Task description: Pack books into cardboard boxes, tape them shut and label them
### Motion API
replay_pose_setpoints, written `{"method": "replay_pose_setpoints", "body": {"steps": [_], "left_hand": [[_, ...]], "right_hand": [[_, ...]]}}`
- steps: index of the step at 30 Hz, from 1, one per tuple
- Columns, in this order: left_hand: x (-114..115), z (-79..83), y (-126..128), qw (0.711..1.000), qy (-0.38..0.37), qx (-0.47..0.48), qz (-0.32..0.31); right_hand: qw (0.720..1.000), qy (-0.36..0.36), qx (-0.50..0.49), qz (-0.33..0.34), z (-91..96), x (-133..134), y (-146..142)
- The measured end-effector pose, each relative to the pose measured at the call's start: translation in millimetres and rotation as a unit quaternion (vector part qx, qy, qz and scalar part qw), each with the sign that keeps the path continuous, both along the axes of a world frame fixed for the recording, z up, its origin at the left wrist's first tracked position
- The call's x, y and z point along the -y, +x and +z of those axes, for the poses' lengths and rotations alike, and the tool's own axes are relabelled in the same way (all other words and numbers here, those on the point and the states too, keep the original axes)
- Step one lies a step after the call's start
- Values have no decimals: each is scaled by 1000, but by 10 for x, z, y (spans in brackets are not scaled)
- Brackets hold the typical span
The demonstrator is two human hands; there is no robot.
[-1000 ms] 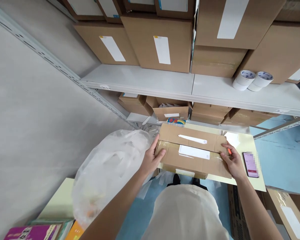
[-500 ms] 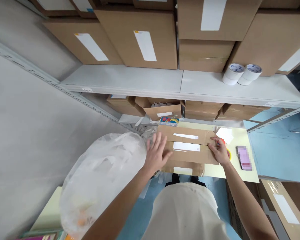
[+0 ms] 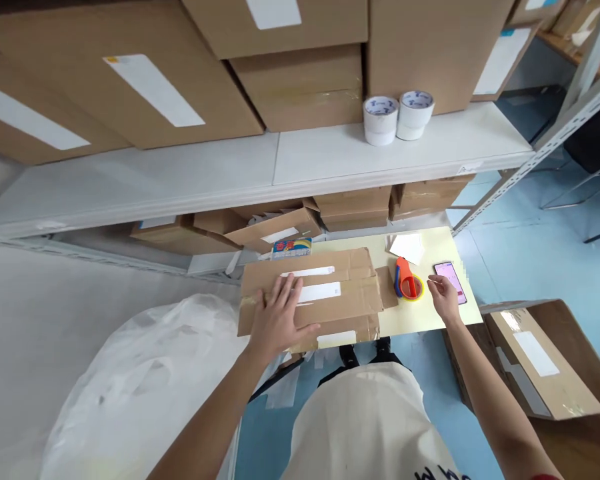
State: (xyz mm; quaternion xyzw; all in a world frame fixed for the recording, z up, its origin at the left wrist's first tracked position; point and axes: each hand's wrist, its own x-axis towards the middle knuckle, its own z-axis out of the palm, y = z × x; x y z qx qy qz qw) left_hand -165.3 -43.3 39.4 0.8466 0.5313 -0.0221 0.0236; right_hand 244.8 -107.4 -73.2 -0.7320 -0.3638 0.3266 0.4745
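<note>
A flat cardboard box [image 3: 340, 303] with white labels lies on a small pale yellow table [image 3: 440, 320]. My left hand [image 3: 279, 319] lies flat on the box's left part, fingers spread and open. My right hand [image 3: 444, 298] hovers open just right of an orange tape dispenser [image 3: 409, 282] with a yellow roll, fingertips close to it. A phone [image 3: 451, 280] with a lit screen lies just beyond that hand.
Grey shelves [image 3: 280, 167] hold large labelled cardboard boxes and two white tape rolls [image 3: 399, 117]. A big clear plastic bag [image 3: 145, 387] fills the lower left. Another cardboard box [image 3: 540, 360] lies on the blue floor at right. White paper [image 3: 408, 245] and a coloured packet [image 3: 291, 249] sit at the table's back.
My right hand left the box's right end and moved right to the tape dispenser. My left hand shifted from the box's edge onto its top. The view swung right.
</note>
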Motion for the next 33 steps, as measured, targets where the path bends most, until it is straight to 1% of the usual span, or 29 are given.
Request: {"method": "replay_pose_setpoints", "body": {"steps": [2, 4, 5, 7, 9, 11, 15, 17, 19, 22, 24, 26, 29, 31, 32, 33], "left_hand": [[-23, 5, 56, 1000, -2, -6, 25], [-58, 15, 117, 999, -12, -14, 48], [-78, 22, 145, 998, -19, -19, 57], [-119, 40, 191, 996, -33, -28, 72], [-154, 63, 225, 995, -43, -34, 81], [-179, 89, 254, 994, -51, -38, 87], [-194, 144, 349, 991, -54, -48, 108], [-181, 161, 431, 990, -53, -52, 121], [-153, 167, 529, 988, -49, -53, 134], [-92, 155, 658, 986, -40, -47, 153], [-55, 136, 698, 986, -36, -39, 157], [-34, 107, 690, 987, -35, -31, 151], [-35, 59, 616, 991, -35, -22, 126], [-40, 33, 553, 994, -28, -21, 108], [-38, 23, 521, 995, -22, -21, 98], [-32, 16, 491, 996, -14, -21, 87]], "right_hand": [[997, -11, 70, 23, -172, 151, 47], [985, -16, 152, 78, -309, 247, -31], [974, -23, 193, 114, -358, 265, -101], [944, -46, 266, 191, -417, 242, -261], [909, -79, 323, 253, -434, 154, -399], [881, -112, 358, 288, -426, 38, -488], [841, -196, 382, 330, -395, -127, -526], [823, -235, 392, 337, -390, -116, -507], [813, -253, 400, 338, -398, -30, -487], [808, -250, 397, 357, -423, 188, -496], [805, -247, 393, 369, -431, 317, -539], [808, -261, 392, 355, -427, 378, -599], [819, -295, 377, 316, -399, 353, -667], [840, -295, 356, 283, -357, 330, -662], [861, -280, 338, 256, -323, 333, -638], [889, -254, 312, 221, -273, 347, -600]]}}
